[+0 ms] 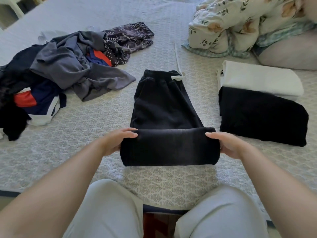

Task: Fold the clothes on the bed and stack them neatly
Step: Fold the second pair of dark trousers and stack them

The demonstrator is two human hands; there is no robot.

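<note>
Both grips pinch the black drawstring trousers (164,103) at the fold ends: left hand (118,141), right hand (226,145). Right of them, two folded pieces (260,100); left, unfolded heap (56,73) remains.

The black trousers (163,103) are a thick, matt cloth with a soft, faintly faded nap, gathered into ribs at the waistband, where a flat white woven drawstring (178,77) lies. The bed (96,121) wears a quilted cover, pale and matt, its stitched pattern giving a bumpy texture. The folded white garment (260,81) looks smooth and matt, the folded black garment (262,115) below it dull and lint-free. In the unfolded pile (56,71), the grey cloth looks thin and slightly sheeny, the navy, red and white piece smooth and sporty. The floral duvet (240,21) is puffy, soft-looking cotton-like cloth.
</note>
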